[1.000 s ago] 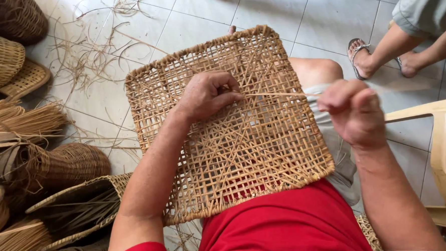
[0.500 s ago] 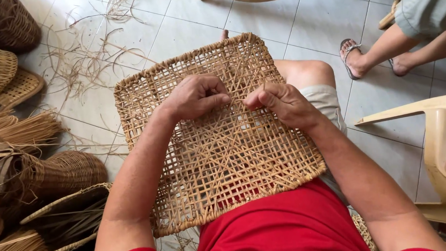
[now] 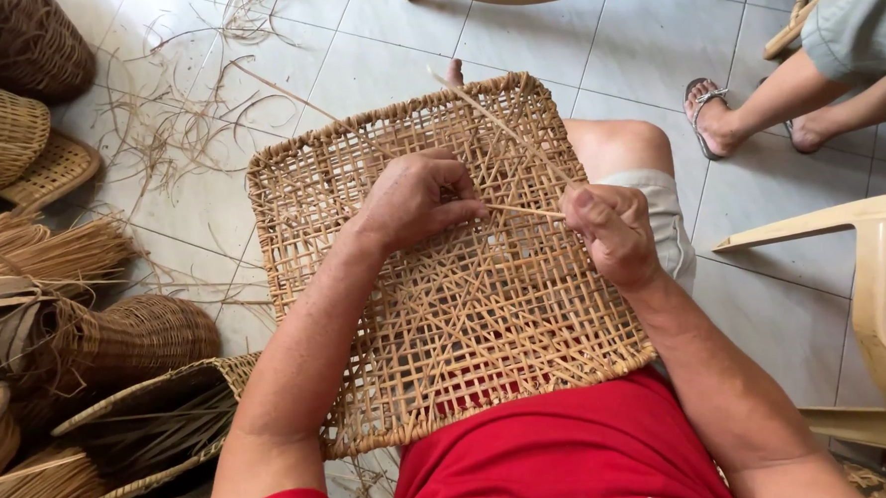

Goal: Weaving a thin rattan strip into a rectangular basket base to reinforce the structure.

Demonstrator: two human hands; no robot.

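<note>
1. The left hand (image 3: 416, 198) is covering part of the woven panel (image 3: 446, 309), its fingertips curling out of sight; the panel's near edge is disappearing behind the red shirt (image 3: 561, 453).
2. The picture's edges are cutting off the plastic chair (image 3: 863, 290), the seated person's legs (image 3: 805, 94) and the baskets (image 3: 10, 128); the loose strands (image 3: 178, 111) are showing too fine to count.

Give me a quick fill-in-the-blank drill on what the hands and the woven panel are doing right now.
1. The right hand pinches a thin ____ that runs across to the left hand.
2. The woven panel rests on the person's ____.
3. The person's shirt is ____.
4. Finished baskets stand on the ____ side of the picture.

Missing words: strip; lap; red; left
</note>
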